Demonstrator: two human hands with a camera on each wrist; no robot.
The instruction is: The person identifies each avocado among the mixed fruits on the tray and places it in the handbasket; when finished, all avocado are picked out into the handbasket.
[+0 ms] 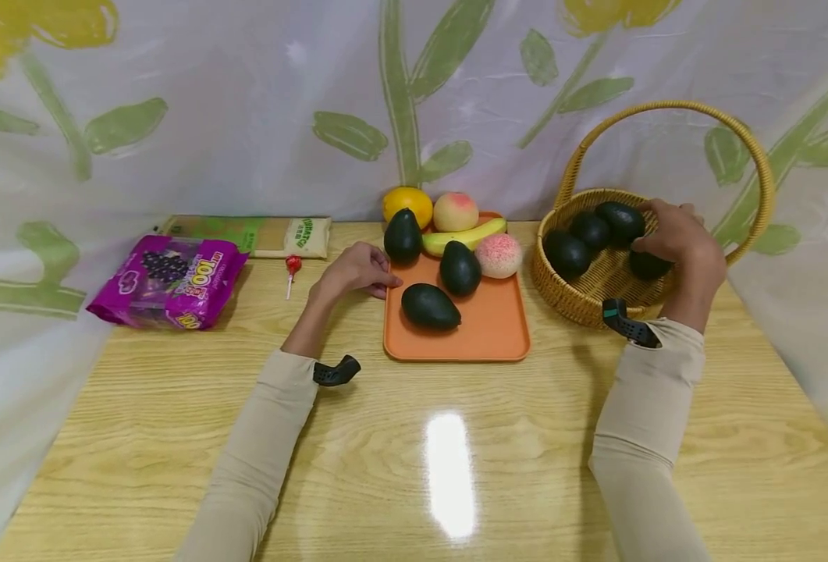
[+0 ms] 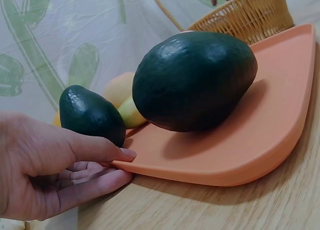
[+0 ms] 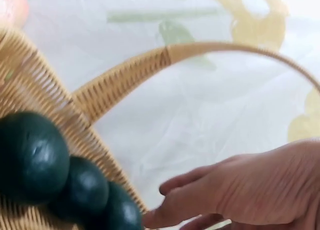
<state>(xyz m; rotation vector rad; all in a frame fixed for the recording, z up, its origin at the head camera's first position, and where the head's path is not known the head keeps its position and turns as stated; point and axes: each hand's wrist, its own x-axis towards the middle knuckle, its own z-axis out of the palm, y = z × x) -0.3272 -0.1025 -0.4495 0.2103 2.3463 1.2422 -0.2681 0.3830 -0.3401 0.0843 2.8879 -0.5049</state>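
Observation:
My left hand [image 1: 359, 269] pinches the left edge of an orange tray [image 1: 473, 341], thumb on top and fingers beneath in the left wrist view. On the tray lie three dark green avocados, one near the front [image 1: 431, 307], one in the middle [image 1: 460, 268] and one [image 1: 403, 236] at the back left by my fingers. Over the right side of a wicker basket [image 1: 575, 300] is my right hand [image 1: 684, 242], its fingers spread loosely. Several avocados [image 1: 566, 254] sit inside the basket; my thumb overlaps the rightmost avocado [image 1: 648, 265] in the head view.
Also on the tray are a banana [image 1: 466, 236], two peaches [image 1: 499, 256] and a yellow fruit [image 1: 408, 204]. Left of it lie a red lollipop [image 1: 293, 265], a flat green-and-tan packet [image 1: 252, 234] and a purple bag [image 1: 171, 281]. The basket's tall handle [image 1: 673, 105] arches up beside my right hand.

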